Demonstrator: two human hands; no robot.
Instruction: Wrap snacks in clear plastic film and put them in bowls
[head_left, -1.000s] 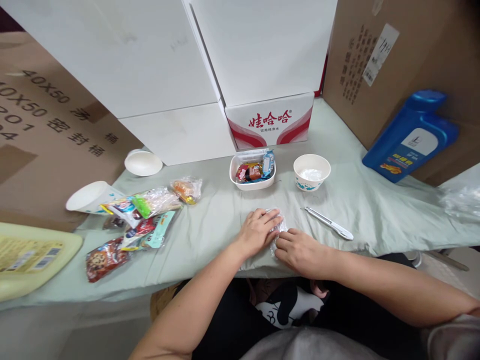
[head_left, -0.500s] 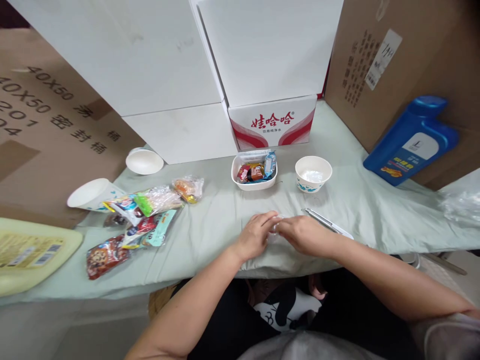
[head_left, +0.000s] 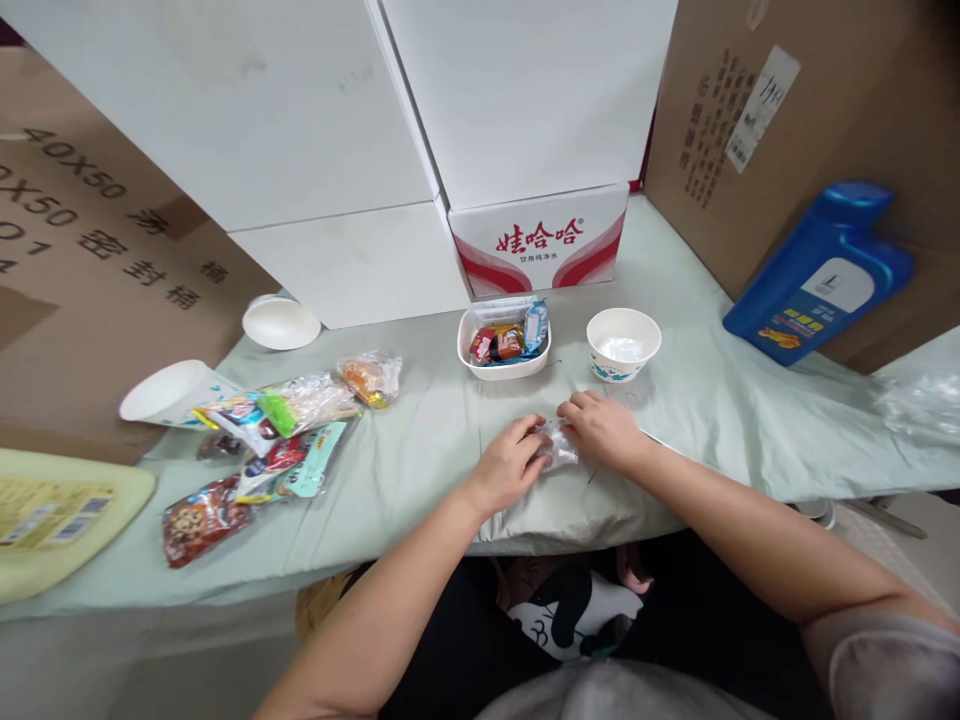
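Note:
On the cloth in front of me lies a crumpled piece of clear plastic [head_left: 559, 446], like a small bag or wrapper. My left hand [head_left: 511, 466] holds its left side, thumb and fingers curled round the edge. My right hand [head_left: 604, 432] grips the other side with bent fingers; its thumb is hidden. Just beyond the hands stands a white tub [head_left: 504, 372] with several wrapped snacks in it. A paper bowl [head_left: 622, 372] with a blue-green leaf print, beyond the right hand, has clear plastic inside. Behind the right wrist, a slim pen-like thing [head_left: 657, 440] is mostly hidden.
Several packaged snacks [head_left: 277, 450] lie at the left, beside a tipped paper cup [head_left: 176, 392] and a white bowl [head_left: 281, 325]. A yellow jug [head_left: 67, 510] lies front left. A blue bottle [head_left: 821, 275] leans at right against a cardboard box [head_left: 795, 170]. White cartons [head_left: 536, 245] line the back.
My hands have moved apart, the right one shifting slightly up and away, so more of the clear plastic shows between them. The right forearm now covers most of the pen-like thing. The view shifted slightly.

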